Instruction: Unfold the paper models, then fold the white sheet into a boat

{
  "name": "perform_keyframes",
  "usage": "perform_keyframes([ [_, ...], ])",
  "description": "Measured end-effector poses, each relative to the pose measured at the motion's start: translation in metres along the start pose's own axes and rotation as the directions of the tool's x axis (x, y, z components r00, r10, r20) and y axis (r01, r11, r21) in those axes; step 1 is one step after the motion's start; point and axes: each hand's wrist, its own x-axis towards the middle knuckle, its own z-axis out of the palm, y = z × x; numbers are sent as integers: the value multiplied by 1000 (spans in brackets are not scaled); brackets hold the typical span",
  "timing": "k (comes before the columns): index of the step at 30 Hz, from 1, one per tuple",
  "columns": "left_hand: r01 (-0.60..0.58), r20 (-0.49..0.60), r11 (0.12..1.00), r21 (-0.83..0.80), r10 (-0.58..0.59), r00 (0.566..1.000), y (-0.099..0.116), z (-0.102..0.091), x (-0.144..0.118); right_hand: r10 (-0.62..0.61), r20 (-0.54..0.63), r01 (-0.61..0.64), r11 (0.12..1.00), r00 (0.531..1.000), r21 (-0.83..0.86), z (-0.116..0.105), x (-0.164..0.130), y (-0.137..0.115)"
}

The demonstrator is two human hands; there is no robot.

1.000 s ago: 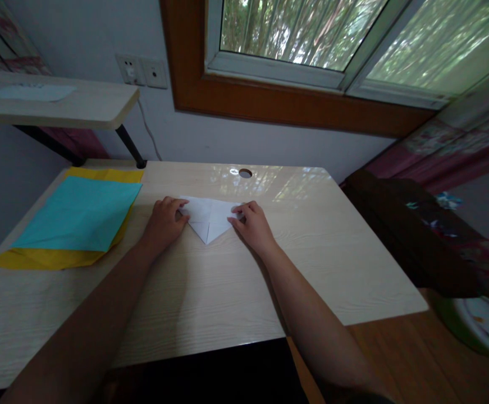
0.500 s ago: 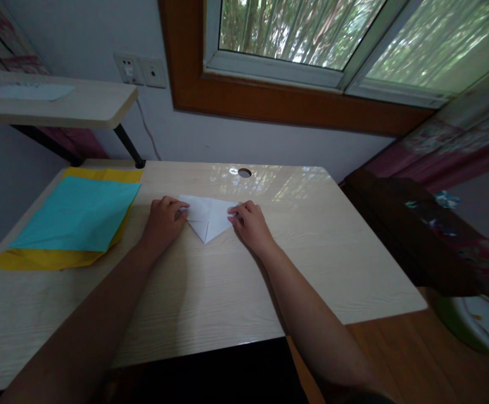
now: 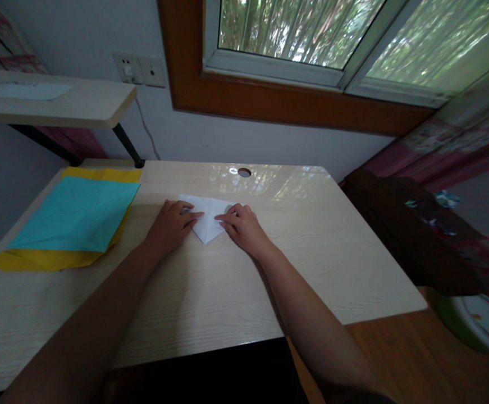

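In the head view I see my 2 hands lying on a folded white paper (image 3: 208, 220) near the middle of the light wooden surface (image 3: 236, 280). The paper is folded to a triangle shape, with its point toward me and its long edge toward the window. My left hand (image 3: 170, 226) lies flat on the left part of the paper, the fingers (image 3: 193, 216) stretched out and reaching toward the middle fold. My right hand (image 3: 240, 229) presses on the right part, its fingers close together and a little bent, with the tips near the middle of the paper. The 2 hands are just beside each other, but I cannot tell if the fingertips touch. Neither hand is pinching the paper; both press it down on the surface.

To the left, well apart from the hands, a blue sheet (image 3: 76, 213) lies on top of a yellow sheet (image 3: 50, 259), and the yellow one shows at the near and far edges. A small round hole (image 3: 244, 172) is in the surface behind the white paper, near the wall. Above the left corner a shelf board (image 3: 59, 104) stands on a dark leg, with a pale flat thing on it. On the wall I see a socket plate (image 3: 138, 70), and above the surface a window (image 3: 311, 33) with a brown wooden frame. At the right is a dark piece of furniture (image 3: 412, 224).
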Motion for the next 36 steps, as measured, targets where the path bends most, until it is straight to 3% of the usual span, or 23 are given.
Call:
perform_keyframes([
  [8, -77, 0, 996, -47, 77, 997, 1, 0, -1, -55, 0, 55, 998, 999, 38, 1, -1, 0],
  [19, -27, -54, 987, -159, 19, 998, -6, 3, 2, -14, -55, 18, 997, 998, 75, 6, 1, 5],
  [28, -31, -67, 987, -160, 21, 998, -5, 2, 2, 8, -80, 1, 995, 997, 104, 7, 1, 4],
  [36, -64, -45, 987, -145, 58, 997, -3, 1, 2, -49, -65, 55, 994, 997, 95, 6, -2, 7],
])
